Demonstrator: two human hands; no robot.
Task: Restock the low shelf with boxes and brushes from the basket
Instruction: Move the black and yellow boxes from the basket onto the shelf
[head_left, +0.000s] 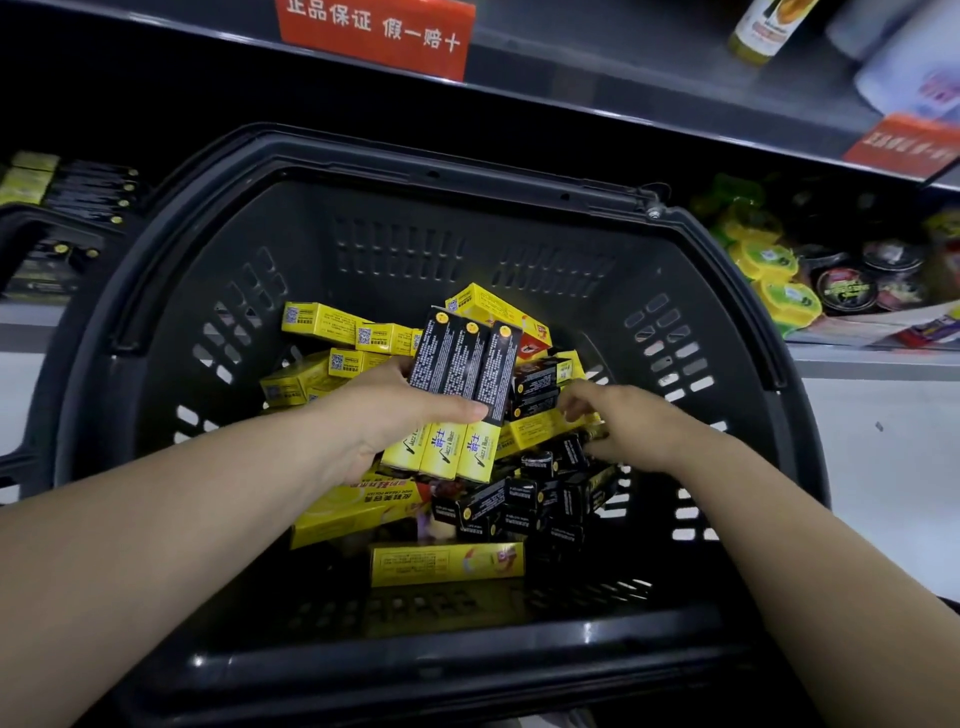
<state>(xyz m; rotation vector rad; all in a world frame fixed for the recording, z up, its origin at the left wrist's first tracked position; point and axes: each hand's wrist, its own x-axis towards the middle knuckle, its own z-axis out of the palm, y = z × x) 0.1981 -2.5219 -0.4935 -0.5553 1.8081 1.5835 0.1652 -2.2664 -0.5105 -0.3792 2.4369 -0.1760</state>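
Far left, the low shelf (31, 312) already carries matching black-and-yellow boxes (78, 192). The left hand (384, 415) has its grip clamped on three boxes (457, 395) held side by side above the heap in the basket (130, 322). The right hand (628, 421) reaches into the loose boxes (540, 499), fingers parted, clasping nothing visible. Step in hand: gathering stock; the next move probably calls for carrying the handful leftward to the shelf. No brushes can be made out; the shelf's depth is dark.
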